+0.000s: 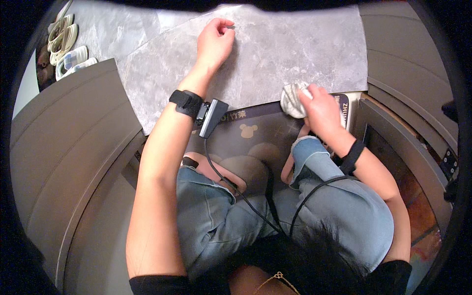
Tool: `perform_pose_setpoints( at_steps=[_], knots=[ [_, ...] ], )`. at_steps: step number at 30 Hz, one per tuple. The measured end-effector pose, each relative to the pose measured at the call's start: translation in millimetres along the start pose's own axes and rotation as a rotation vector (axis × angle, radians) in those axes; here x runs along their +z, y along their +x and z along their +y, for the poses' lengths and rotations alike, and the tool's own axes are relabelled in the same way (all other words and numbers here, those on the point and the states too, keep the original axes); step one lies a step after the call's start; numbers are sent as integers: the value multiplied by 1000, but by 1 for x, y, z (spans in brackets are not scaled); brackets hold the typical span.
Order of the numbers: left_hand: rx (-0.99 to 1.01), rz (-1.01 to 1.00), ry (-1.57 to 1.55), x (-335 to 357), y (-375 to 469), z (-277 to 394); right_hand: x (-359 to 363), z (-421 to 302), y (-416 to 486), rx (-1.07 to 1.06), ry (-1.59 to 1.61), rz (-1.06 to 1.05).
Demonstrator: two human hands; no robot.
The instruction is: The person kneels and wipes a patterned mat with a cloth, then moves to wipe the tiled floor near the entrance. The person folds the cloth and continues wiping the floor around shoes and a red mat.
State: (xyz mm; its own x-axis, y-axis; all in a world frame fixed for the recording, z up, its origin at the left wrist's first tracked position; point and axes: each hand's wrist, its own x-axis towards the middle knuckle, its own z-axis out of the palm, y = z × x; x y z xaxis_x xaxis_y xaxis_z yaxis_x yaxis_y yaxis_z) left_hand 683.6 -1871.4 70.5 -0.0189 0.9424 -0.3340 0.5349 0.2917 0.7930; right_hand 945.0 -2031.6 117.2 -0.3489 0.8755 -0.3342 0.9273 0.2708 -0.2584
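My right hand (322, 108) grips a crumpled white cloth (293, 101) near the front edge of the grey marbled floor (258, 55), where it meets a dark printed mat (228, 143). Farther forward and to the left, my left hand (216, 40) is over the same grey floor with its fingers curled; nothing shows in it. Each wrist wears a black strap, and a small device (214, 118) with a cable is fixed at the left one.
Dark panels stand at the left (73, 110) and right (402, 48). Several shoes (64, 40) lie at the upper left. Pink slippers (221, 171) are on my feet upon the mat. Black cables (254, 208) run across my lap in blue jeans.
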Motion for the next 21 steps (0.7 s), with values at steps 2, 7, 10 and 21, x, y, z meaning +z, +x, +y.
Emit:
perform_pose_setpoints(
  at_steps=[2, 7, 10, 21],
  knots=[
    [-35, -30, -89, -4, 0, -3, -4, 27, 3, 132, -39, 47],
    [-103, -39, -202, -31, 0, -11, -33, 101, 18, 476, -211, 40],
    [-127, 20, -187, -50, 2, -16, -26, 78, 23, 486, -167, -10],
    [-84, 392, -368, -126, -19, -38, -6, -78, 34, -312, 491, -398]
  ],
)
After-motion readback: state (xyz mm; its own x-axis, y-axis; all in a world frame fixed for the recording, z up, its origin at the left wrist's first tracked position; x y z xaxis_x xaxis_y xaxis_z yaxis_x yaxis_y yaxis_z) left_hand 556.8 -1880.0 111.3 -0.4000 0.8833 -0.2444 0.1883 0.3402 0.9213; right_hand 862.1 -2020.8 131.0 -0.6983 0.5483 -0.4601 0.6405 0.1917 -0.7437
